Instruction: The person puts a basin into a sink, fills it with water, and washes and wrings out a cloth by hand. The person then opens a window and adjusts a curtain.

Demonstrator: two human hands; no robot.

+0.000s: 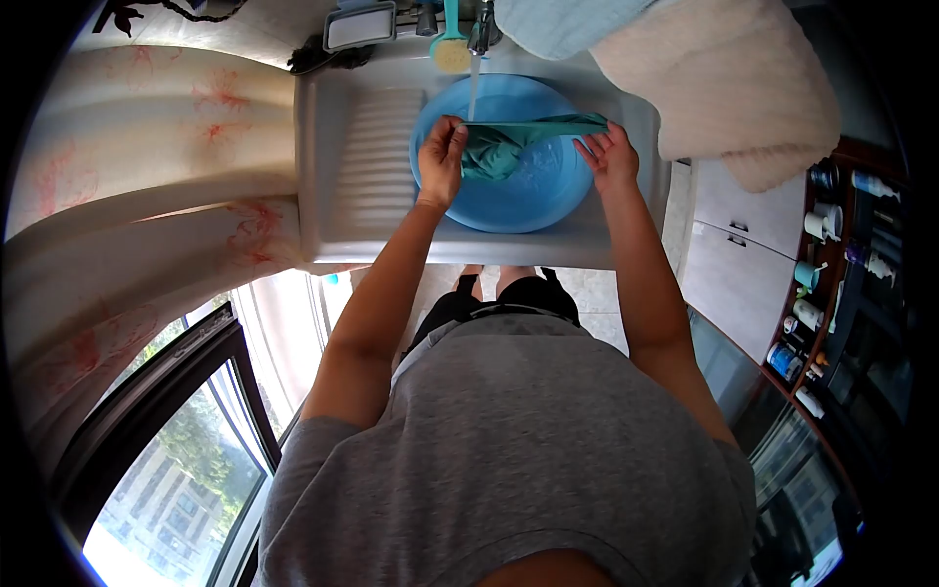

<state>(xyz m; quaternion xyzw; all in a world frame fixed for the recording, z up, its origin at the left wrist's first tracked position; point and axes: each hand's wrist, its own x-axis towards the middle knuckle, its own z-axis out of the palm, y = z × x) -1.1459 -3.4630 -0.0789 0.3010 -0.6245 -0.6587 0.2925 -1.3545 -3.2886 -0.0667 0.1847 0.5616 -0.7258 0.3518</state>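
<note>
A dark green cloth item (497, 149) is stretched between my two hands over a round blue basin (543, 207). My left hand (442, 161) pinches its left end near the basin's left rim. At the right rim, my right hand (610, 157) grips the other end between thumb and fingertips, with the remaining fingers loosely spread. The middle of the cloth sags into the basin, bunched at the left. Water runs from the faucet (479, 37) into the basin, just behind the cloth. What kind of garment or cloth it is, I cannot make out.
The basin stands in a white sink (323, 220) with a ribbed washboard (377, 147) on the left. A turquoise-handled brush (451, 51) and a soap dish (360, 27) sit behind. Towels (724, 83) hang at the right; a curtain (156, 137) borders the left.
</note>
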